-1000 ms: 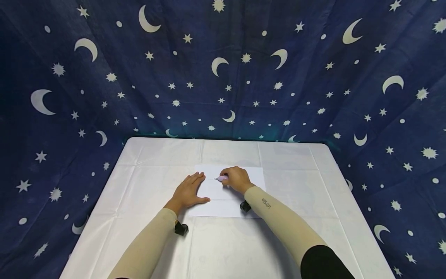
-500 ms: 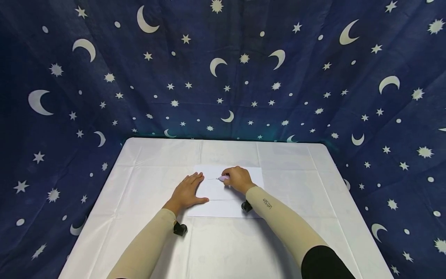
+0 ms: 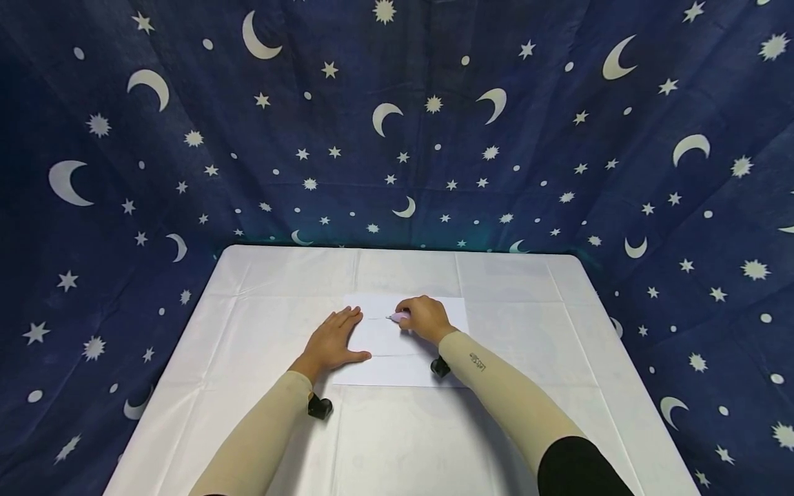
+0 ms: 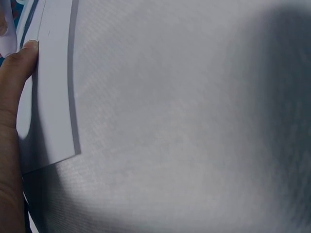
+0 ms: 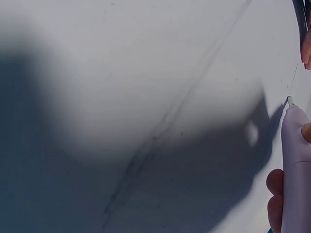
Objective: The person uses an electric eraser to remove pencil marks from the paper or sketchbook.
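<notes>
A sheet of white paper (image 3: 403, 372) lies flat on the table, with a crease running across it. My left hand (image 3: 335, 339) rests spread on the paper's left edge, its thumb (image 4: 24, 58) pressing the sheet in the left wrist view. My right hand (image 3: 426, 319) grips a pale purple utility knife (image 3: 399, 317) over the upper part of the sheet. In the right wrist view, the small blade at the tip of the knife (image 5: 296, 145) meets the paper beside a short thin line. Much of the right hand lies outside that view.
A white cloth (image 3: 397, 441) with fold marks covers the table. Dark blue curtains (image 3: 397, 138) patterned with moons and stars hang behind and at both sides. A small black camera sits on each wrist.
My right hand and the knife have shifted slightly to the right along the thin line on the paper. The left hand stays on the sheet. The head view has drifted a little.
</notes>
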### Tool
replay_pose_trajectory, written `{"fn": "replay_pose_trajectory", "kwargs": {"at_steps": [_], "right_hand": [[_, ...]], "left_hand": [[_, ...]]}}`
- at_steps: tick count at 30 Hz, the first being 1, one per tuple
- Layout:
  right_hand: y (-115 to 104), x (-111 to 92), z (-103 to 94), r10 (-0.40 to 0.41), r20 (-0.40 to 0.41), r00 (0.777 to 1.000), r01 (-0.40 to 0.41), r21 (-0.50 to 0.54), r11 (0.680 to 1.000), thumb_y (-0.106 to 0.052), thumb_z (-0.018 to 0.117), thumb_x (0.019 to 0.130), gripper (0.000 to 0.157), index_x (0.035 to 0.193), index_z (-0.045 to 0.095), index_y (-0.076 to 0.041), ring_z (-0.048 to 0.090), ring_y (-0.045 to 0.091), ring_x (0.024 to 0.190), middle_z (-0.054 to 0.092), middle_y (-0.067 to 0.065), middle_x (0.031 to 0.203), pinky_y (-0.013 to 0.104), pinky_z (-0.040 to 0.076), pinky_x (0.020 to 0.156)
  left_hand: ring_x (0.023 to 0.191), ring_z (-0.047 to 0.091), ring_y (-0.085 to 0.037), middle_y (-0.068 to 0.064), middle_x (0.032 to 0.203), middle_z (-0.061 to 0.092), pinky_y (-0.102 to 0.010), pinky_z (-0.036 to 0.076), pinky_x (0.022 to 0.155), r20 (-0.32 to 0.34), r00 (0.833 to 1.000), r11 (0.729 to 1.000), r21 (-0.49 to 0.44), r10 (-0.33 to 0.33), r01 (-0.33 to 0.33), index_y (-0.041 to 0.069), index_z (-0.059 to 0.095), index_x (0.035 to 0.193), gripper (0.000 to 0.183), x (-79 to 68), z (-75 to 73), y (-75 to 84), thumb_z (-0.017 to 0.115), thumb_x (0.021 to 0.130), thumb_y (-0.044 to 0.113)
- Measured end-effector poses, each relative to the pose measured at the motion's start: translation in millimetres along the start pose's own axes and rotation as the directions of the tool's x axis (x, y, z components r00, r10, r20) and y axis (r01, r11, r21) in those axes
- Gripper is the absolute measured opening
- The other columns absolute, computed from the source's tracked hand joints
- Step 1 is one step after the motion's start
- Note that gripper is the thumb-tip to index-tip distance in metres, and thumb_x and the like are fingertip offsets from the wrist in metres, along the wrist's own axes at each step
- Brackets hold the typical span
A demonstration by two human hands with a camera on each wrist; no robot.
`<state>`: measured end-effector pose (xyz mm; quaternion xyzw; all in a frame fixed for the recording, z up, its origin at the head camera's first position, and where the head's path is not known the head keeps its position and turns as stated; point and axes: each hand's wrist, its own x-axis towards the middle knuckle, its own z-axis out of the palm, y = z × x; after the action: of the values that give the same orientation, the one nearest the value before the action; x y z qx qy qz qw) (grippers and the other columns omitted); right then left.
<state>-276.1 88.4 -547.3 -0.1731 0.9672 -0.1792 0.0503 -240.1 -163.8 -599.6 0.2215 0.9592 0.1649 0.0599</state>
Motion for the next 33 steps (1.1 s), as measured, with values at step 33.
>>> {"fn": "replay_pose_trajectory", "kwargs": {"at_steps": [33], "right_hand": [[-3.3,1.9,2.0,0.014,0.021,1.000,-0.014,-0.003,1.000,-0.027,0.078,0.084,0.025,0.108,0.076,-0.020,0.067,0.017,0.095,0.075,-0.002,0.105,0.038,0.054,0.088]], "left_hand": [[0.150,0.023,-0.024,-0.003,0.160,0.031,-0.044,0.017,0.124,0.015,1.000,1.000,0.010,-0.013,0.013,0.011,0.040,0.151,0.100,1.0,-1.4,1.2,0.066,0.077,0.072]]}}
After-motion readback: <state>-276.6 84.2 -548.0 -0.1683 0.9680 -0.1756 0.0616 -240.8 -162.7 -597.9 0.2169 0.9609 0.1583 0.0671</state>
